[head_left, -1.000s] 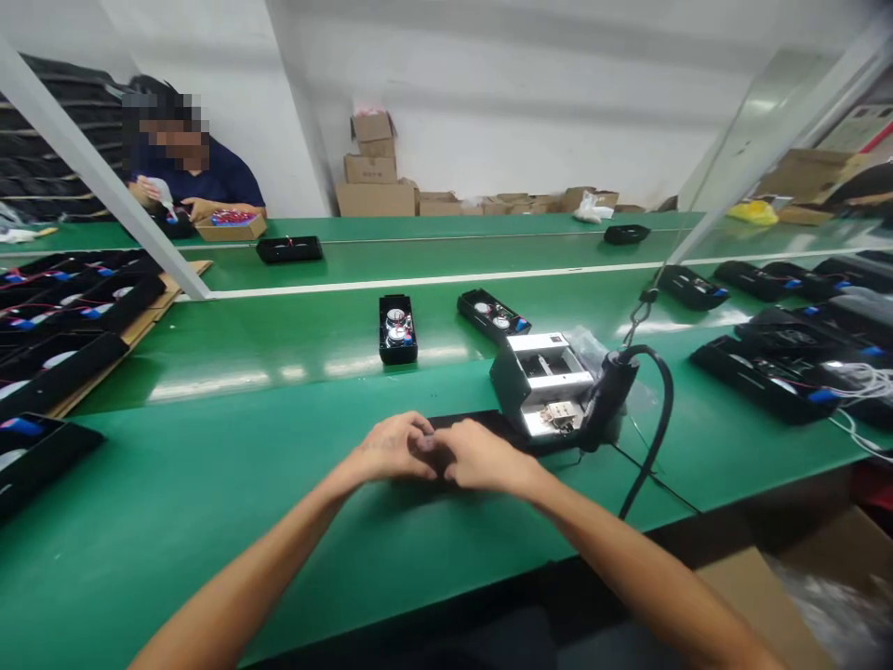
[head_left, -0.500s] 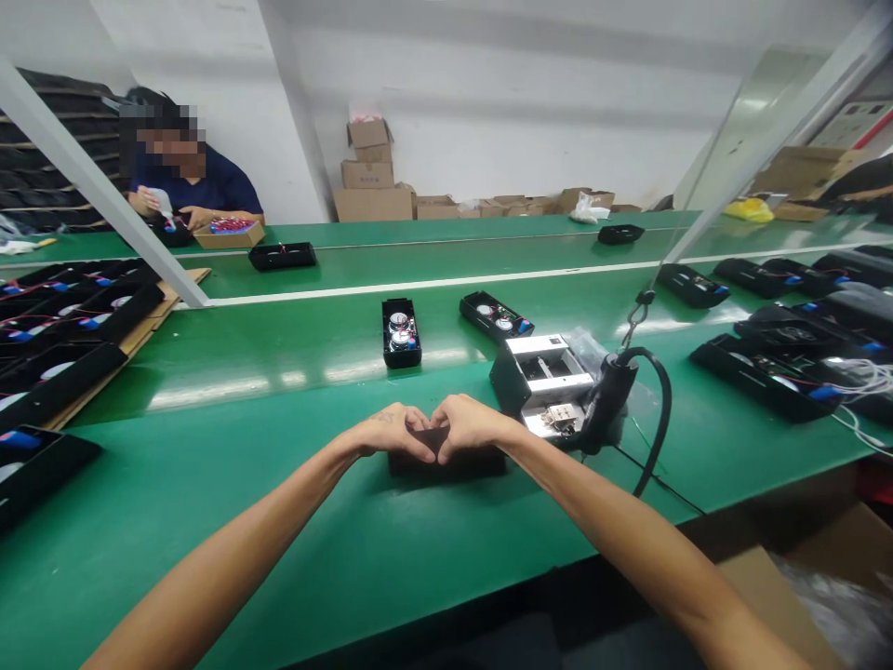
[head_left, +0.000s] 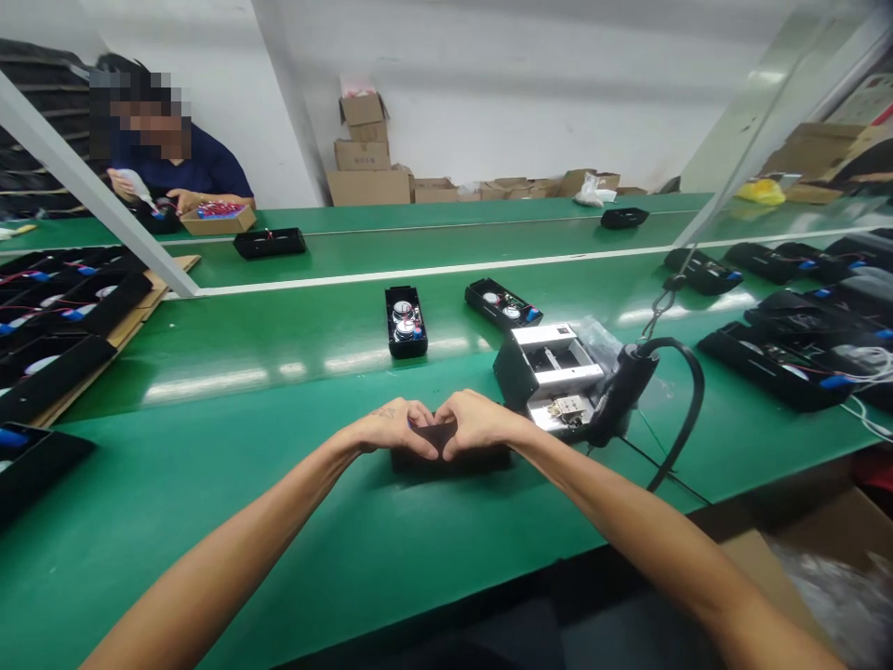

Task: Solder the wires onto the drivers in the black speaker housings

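A black speaker housing (head_left: 453, 460) lies lengthwise on the green bench in front of me. My left hand (head_left: 399, 430) is over its left half, thumb on the near wall and fingers curled inward over the top. From the other side my right hand (head_left: 478, 423) does the same, so the thumbs nearly meet. Both hands are closed on the housing; the fingertips and what they touch inside are mostly hidden. Just right of my hands stands a silver and black screw feeder (head_left: 551, 377). Beside it a black electric screwdriver (head_left: 623, 391) hangs from a cable.
Two open housings with round speakers, one upright (head_left: 406, 321) and one slanted (head_left: 503, 305), sit beyond my hands. More housings line the left (head_left: 56, 363) and right (head_left: 774, 368). Across the line, a co-worker (head_left: 202, 172) holds a white bottle beside a small carton (head_left: 219, 223).
The view has shifted slightly, and the hanging screwdriver appears a little farther right. My hands keep nearly the same pose on the housing. The co-worker's bottle is tilted more.
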`<state>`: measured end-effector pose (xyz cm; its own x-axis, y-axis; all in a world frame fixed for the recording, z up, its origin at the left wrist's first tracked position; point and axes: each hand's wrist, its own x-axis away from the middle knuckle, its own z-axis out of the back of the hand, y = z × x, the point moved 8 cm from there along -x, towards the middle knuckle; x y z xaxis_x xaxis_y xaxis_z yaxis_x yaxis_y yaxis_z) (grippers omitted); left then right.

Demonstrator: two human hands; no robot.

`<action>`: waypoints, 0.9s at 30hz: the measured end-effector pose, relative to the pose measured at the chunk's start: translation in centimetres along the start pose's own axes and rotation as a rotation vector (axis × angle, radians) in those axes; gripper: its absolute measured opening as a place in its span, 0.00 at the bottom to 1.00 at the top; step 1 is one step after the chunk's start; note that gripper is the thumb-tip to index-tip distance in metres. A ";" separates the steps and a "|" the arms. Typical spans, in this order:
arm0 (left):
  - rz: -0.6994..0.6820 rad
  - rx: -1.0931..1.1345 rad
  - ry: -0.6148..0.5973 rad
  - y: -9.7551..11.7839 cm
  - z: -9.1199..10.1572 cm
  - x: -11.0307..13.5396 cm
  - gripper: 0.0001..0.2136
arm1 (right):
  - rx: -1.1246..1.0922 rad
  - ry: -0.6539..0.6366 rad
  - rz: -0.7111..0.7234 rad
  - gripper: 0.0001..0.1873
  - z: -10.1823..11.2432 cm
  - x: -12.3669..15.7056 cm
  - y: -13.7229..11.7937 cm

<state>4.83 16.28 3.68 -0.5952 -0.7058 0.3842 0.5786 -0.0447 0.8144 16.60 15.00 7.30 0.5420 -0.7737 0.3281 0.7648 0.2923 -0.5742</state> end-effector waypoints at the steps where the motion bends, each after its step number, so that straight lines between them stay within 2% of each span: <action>1: 0.005 0.004 0.000 -0.1 0.0 0.0 0.16 | 0.002 0.003 -0.001 0.16 0.0 0.1 0.0; 10: 0.011 0.030 -0.003 -0.3 -0.2 0.0 0.15 | -0.064 -0.010 0.011 0.13 -0.4 -0.2 0.4; 20: 0.059 0.025 0.005 -0.8 0.2 -0.7 0.17 | -0.132 -0.096 -0.099 0.13 -0.4 -2.0 0.8; 27: 0.035 0.008 -0.033 -0.4 0.0 -0.4 0.17 | -0.102 -0.116 0.017 0.14 -0.6 -1.1 0.0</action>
<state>4.86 16.59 3.17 -0.5931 -0.6830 0.4263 0.5948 -0.0148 0.8038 15.82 15.50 6.54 0.5955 -0.6974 0.3987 0.7191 0.2413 -0.6517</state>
